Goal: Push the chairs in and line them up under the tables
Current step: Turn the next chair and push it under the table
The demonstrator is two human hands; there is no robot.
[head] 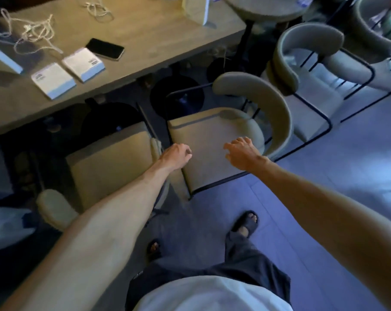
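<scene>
Just beyond both hands, the chair [203, 131] is sitting out from the table [156, 34], backrest curving right; the right hand [241, 153] is hovering spread-fingered nearer it, the left hand [175, 154] is curling at the seat's left edge, grasp unclear.

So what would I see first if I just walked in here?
Two bare arms reach forward from the bottom, with the left hand and right hand at the seat of a beige chair in the middle, its curved back to the right. On the wooden table at the upper left lie a black phone, two white boxes and tangled cords.
</scene>
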